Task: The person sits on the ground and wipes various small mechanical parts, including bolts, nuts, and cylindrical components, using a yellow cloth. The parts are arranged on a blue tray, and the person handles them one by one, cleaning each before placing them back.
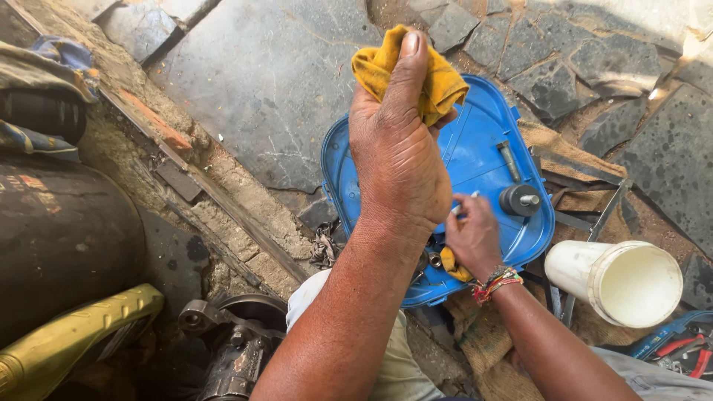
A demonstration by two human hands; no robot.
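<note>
The left hand [397, 141] hides the middle of the blue tray [475, 160]. The small pale piece [462, 206] in the right hand [473, 238] is too small to identify. The red-handled tools [687, 349] are cut off at the edge.

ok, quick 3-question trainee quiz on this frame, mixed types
1. Multiple choice: what does the left hand grip?
A. a yellow rag
B. a spanner
C. a white tub

2. True or false: the white tub lies on its side, mouth toward the camera, right of the blue tray.

3. Fill in: the right hand works over the ____ tray and wears a beaded ____ at the wrist.

Key:
1. A, the yellow rag is bunched in the raised fist.
2. True.
3. blue; bracelet. It pinches something small that is too hidden to name.
</note>
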